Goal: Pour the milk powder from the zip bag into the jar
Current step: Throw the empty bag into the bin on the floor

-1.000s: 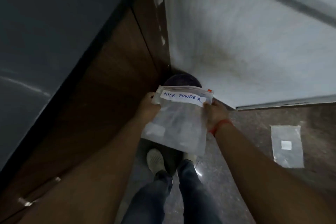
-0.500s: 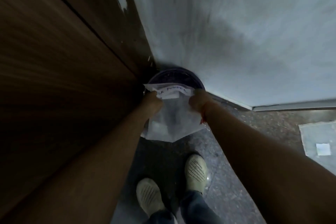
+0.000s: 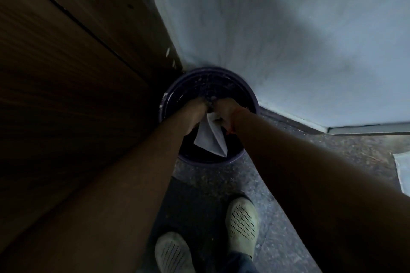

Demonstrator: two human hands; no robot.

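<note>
The clear zip bag (image 3: 210, 137) hangs crumpled between both my hands, inside the mouth of a dark purple round bin (image 3: 250, 95) that stands on the floor in the corner. My left hand (image 3: 197, 109) grips the bag's top from the left. My right hand (image 3: 225, 111), with a red thread at the wrist, grips it from the right. The bag's lower corner points toward me. Its label is hidden. No jar is in view.
A brown wooden cabinet side (image 3: 66, 73) rises on the left and a pale wall (image 3: 288, 40) on the right. My two light shoes (image 3: 241, 221) stand on a dark mat on speckled floor. Another clear bag's edge (image 3: 402, 168) lies at the right.
Both hands have gone down and forward into the bin with the bag. The bag went from flat and label-up to folded and crumpled between the hands. The view has tilted downward.
</note>
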